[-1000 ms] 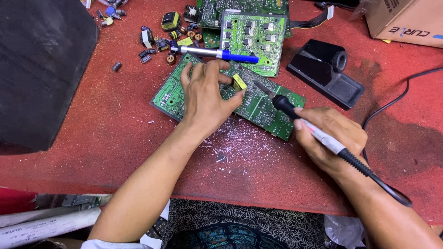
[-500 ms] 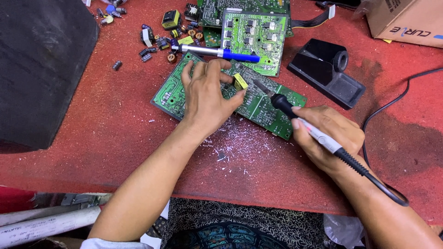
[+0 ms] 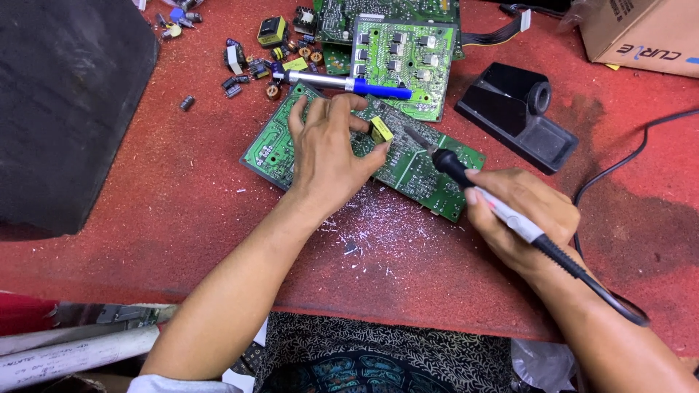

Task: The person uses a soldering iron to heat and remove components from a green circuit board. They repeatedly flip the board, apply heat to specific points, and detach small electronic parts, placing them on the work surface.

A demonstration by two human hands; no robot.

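You're working under bright, even light from above; shadows under your left hand (image 3: 328,149) and right hand (image 3: 520,215) are soft and short. The green board (image 3: 408,171) is sharp. No harsh glare. Slight wide-angle bending shows at the edges.

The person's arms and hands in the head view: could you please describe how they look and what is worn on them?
Both forearms are bare, with no gloves, rings, watch or bracelets visible. The left hand and right hand have short, unpainted nails. A pale sleeve edge shows at the left upper arm, near the bottom of the frame.
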